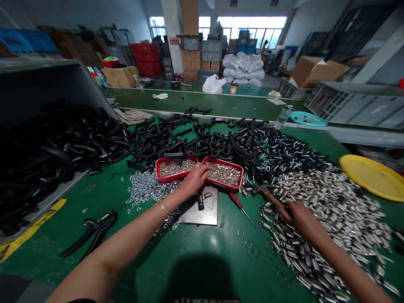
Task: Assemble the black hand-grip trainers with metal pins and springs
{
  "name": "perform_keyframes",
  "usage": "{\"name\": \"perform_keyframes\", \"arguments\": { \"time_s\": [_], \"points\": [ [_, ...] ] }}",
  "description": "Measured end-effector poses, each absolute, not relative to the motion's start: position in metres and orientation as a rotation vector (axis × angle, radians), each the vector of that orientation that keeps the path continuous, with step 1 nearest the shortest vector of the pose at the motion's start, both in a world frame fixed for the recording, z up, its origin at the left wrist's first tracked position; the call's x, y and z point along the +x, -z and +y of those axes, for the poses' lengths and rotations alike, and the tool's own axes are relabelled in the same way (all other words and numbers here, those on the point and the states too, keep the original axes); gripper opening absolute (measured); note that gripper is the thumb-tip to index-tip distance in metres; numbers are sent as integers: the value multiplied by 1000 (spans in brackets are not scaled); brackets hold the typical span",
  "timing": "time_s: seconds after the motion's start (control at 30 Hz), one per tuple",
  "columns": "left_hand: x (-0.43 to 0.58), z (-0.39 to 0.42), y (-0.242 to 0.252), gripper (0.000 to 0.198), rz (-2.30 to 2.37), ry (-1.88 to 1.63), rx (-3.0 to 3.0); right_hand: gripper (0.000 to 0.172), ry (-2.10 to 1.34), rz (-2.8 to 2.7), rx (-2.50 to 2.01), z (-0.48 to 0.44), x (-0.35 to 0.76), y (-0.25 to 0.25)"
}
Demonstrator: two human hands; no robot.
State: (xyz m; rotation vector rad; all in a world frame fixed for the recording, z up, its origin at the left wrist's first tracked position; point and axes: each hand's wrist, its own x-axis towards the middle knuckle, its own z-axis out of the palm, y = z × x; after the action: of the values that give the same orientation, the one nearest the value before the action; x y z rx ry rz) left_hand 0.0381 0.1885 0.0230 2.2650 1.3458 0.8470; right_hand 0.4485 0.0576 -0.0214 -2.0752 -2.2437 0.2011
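My left hand (pixel 196 179) reaches over the inner ends of two red trays, its fingers pinched together at the edge of the right tray (pixel 241 179). What they hold, if anything, is too small to make out. Small metal pins (pixel 224 173) fill that tray, and similar small parts lie in the left tray (pixel 158 171). My right hand (pixel 296 215) is wrapped around the wooden handle of a hammer (pixel 270 194), whose head rests low over the table. Below my left hand, a black part (pixel 200 203) lies on a metal plate (pixel 205 214), partly hidden by my wrist.
A screwdriver (pixel 240 205) with a red handle lies between my hands. Metal sleeves (pixel 334 214) are heaped at right, nuts (pixel 145 187) at left. Black handles (pixel 176 141) spread behind the trays and fill a grey bin (pixel 94 90). A yellow lid (pixel 374 176) sits far right.
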Motion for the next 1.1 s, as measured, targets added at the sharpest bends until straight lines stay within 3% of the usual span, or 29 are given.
{"name": "perform_keyframes", "arguments": {
  "time_s": [0.2,0.37,0.57,0.73,1.1],
  "points": [
    [-23,150,-13,19,1324,-830,2164,39,-611,-2097,-2160,78,456,3],
    [-29,141,-7,11,1377,-801,2045,38,-322,-1804,-2141,71,421,-24],
    [-8,144,4,25,1506,-393,2248,42,-1185,-1332,-1825,33,333,-27],
    [0,148,10,28,1625,-153,2400,38,-1160,-1525,-1761,28,300,-25],
    [-5,155,-10,24,1375,-52,2687,39,-1346,-1606,-1652,42,281,-16]
  ]
}}
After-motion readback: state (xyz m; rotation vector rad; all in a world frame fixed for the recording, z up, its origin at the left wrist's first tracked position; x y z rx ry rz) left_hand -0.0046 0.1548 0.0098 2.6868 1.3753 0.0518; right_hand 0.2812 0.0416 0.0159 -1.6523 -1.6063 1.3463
